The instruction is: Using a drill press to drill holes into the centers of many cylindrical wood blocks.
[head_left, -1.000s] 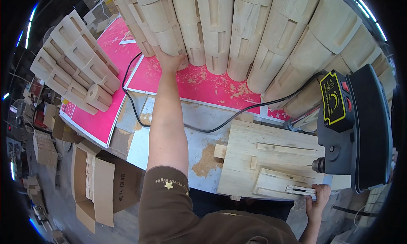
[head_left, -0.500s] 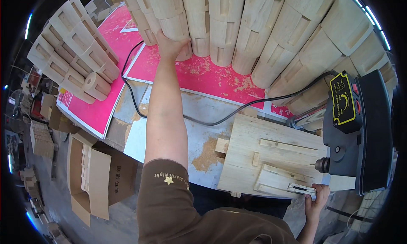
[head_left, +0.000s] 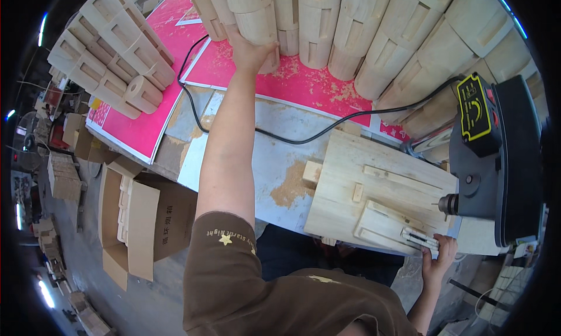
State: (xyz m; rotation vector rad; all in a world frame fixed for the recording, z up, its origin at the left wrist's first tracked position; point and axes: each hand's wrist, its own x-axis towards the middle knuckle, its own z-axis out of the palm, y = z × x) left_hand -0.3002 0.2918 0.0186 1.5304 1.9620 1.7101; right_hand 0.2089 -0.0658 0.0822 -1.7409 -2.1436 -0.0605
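My left hand [head_left: 252,54] reaches far across the table and is wrapped round the bottom of a stack of pale wooden cylinders [head_left: 251,23]. Its thumb shows on the right side; the other fingers are partly hidden behind the wood. My right hand [head_left: 439,255], near the front edge, pinches the end of a small pale slotted piece [head_left: 419,238] with a dark strip in it. That piece lies by the wooden rails on a flat wooden board [head_left: 339,178], below the chuck [head_left: 448,204] of a black drill press [head_left: 514,166].
More cylinder stacks stand along the back and at the left [head_left: 111,61] on pink sheets [head_left: 131,134]. A black cable [head_left: 301,142] crosses the table to the machine. Sawdust [head_left: 292,187] lies left of the board. An open cardboard box [head_left: 143,231] stands on the floor.
The whole view has shifted, so the table sits higher and slightly farther right in the picture. My left hand stays at the stack, and my right hand stays on the slotted piece.
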